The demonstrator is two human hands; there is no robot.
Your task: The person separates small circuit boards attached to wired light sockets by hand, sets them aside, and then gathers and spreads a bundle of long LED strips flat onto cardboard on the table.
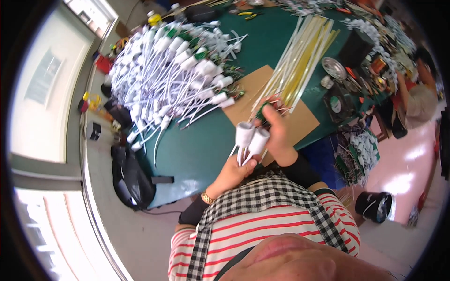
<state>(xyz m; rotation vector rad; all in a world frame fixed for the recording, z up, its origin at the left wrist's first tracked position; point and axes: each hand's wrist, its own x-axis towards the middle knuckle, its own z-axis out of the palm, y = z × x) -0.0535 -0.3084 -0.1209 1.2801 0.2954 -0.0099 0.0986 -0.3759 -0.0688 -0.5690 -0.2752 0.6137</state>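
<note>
Between my hands, just above my lap at the table edge, are two white cylindrical sockets (258, 140) with open round ends. White cables run down from them into my left hand (236, 171), whose fingers are closed around the cables. Right beside the sockets, my right hand (280, 140) is closed, its thumb raised against a small green part with thin red and white wires (263, 110). Its other fingers are partly hidden. Beneath lies a brown cardboard sheet (300, 124) on the green table (187, 145).
A large heap of white sockets with cables (159, 75) covers the table's left side. Long pale and yellow strips (304, 56) cross the cardboard. Yellow-handled pliers (248, 15) lie at the back. A black bag (131, 182) sits left, a black bucket (373, 206) right. Another person (419, 103) is far right.
</note>
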